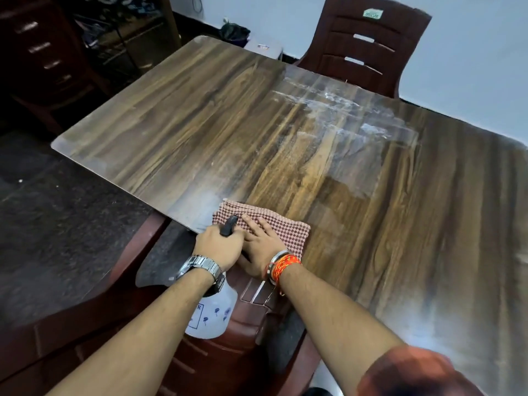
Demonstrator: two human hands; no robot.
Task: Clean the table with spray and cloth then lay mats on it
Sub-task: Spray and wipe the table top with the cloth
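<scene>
Spray bottle gripped by left hand — right hand flat on cloth, table edge.

Left hand gripping, right hand flat (adjacent).

The cloth lies on the bench at its near edge, under the right hand. Just left, the left hand holds the spray bottle above the near chair. The far chair stands behind the bench.
</scene>
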